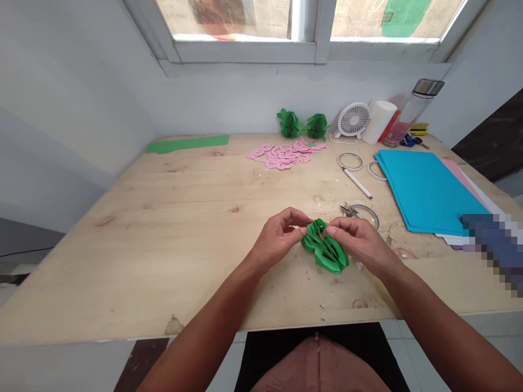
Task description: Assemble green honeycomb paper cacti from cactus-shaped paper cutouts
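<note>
A green layered paper cutout (327, 251) with many fanned leaves is held just above the table's near part. My left hand (281, 234) pinches its left edge between thumb and fingers. On the other side, my right hand (359, 237) has thumb and forefinger closed on its upper right layers. Gaps show between the folds, and the far side of the piece is partly hidden. Right behind it lie small scissors (349, 209) and a roll of tape (370, 213), touching or overlapping.
Two green paper pieces (289, 124) stand by the wall behind pink paper cutouts (286, 155). A green strip (188, 144) lies far left. Toward the right are a white pen (357, 182), a small fan (353, 120), a glass bottle (412, 114) and blue sheets (433, 190).
</note>
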### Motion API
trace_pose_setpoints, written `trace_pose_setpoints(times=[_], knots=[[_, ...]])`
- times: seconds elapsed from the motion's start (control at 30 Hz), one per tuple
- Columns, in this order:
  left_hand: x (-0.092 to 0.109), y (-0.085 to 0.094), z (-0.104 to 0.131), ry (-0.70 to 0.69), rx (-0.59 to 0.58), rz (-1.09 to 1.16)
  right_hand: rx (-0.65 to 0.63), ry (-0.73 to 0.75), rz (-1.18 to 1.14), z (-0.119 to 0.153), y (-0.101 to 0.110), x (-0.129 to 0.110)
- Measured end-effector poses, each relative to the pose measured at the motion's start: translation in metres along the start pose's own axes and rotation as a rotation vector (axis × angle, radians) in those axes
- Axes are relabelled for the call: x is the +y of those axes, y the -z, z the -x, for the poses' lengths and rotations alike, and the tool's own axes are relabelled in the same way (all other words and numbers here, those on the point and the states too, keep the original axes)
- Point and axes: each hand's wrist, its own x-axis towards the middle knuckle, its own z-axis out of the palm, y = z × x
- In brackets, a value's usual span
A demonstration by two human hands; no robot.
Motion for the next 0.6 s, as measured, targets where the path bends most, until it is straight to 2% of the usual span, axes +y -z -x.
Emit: trace_pose_setpoints(times=[0.1,0.27,0.6], knots=[[0.0013,-0.0010,0.0009,-0.009,0.016,0.053,-0.005,0.041,0.139,-0.0023,-0.0011,-0.0030],[-0.0026,-0.0018,0.0004,0.027,-0.025,0.002,-0.019,0.116,0.292,-0.0058,-0.0061,-0.0058],[-0.0030,-0.0005,-0.0003,0.034,-0.070,-0.009,-0.011,0.110,0.269,-0.0047,-0.0060,0.0031]])
